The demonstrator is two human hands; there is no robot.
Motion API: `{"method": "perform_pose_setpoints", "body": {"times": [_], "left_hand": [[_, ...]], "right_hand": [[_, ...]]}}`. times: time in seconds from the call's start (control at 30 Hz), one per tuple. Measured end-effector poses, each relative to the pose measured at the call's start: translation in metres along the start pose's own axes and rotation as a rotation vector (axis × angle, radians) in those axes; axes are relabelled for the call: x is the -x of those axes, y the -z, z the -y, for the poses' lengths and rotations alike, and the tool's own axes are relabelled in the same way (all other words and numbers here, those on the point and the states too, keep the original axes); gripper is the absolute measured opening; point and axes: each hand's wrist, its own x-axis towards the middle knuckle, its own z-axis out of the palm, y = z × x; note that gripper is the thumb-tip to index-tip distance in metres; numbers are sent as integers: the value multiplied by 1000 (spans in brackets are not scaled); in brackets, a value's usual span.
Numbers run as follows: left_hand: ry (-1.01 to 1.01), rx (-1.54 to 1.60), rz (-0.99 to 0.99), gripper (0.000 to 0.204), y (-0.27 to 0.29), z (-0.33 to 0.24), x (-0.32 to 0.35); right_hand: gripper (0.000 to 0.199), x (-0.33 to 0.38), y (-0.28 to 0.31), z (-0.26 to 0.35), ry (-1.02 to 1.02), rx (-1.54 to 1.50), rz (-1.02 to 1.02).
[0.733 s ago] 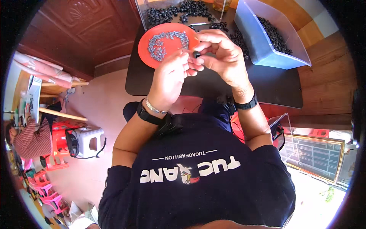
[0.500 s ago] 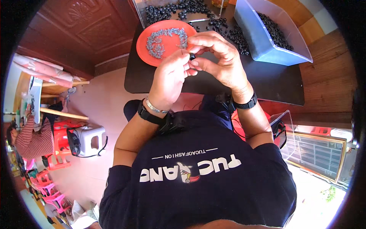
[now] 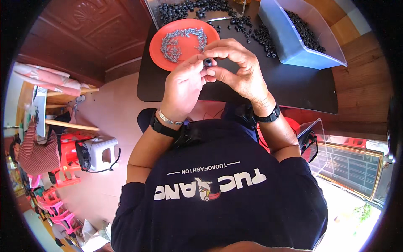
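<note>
Above the table's near edge, my two hands meet at the fingertips around a small round black plastic part [image 3: 207,62] with a hole in its face. My left hand [image 3: 183,86] is palm up and pinches it between thumb and fingers. From the right, my right hand [image 3: 241,71] curves over, its thumb tip just below the part and its index finger just above. Whether a screw is in the part cannot be made out. Just beyond my left hand lies a red plate [image 3: 156,49] bearing many small silvery screws, spread in a broken ring.
At the back of the black table [image 3: 294,90] stands a clear box [image 3: 152,17] of black parts. Loose black parts [image 3: 264,41] lie between it and a blue bin [image 3: 289,50], which holds more. At far left, a person in a striped sleeve [image 3: 40,153] is near plastic stools [image 3: 100,153].
The black part has turned so its holed face shows, and sits slightly further left. My hands stay together, with the right index finger shifted slightly left and down.
</note>
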Motion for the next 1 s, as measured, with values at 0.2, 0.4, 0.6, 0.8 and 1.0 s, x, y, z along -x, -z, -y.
{"method": "perform_pose_setpoints", "body": {"times": [0.2, 0.4, 0.6, 0.8, 1.0], "left_hand": [[-16, -51, -54, 25, 3, 1, 2], [-9, -47, -102, 22, 6, -1, 5], [-5, -81, -131, 21, 19, -1, 10], [3, -186, -167, 21, 26, -3, 21], [-41, -176, -154, 22, 46, -9, 32]], "right_hand": [[34, 1, -5, 1, -40, 12, 40], [32, -3, -11, -2, -88, -34, 103], [29, -5, -19, -5, -98, -27, 131], [25, -5, -27, -6, -87, -38, 221], [21, -31, -22, -14, -315, -58, 322]]}}
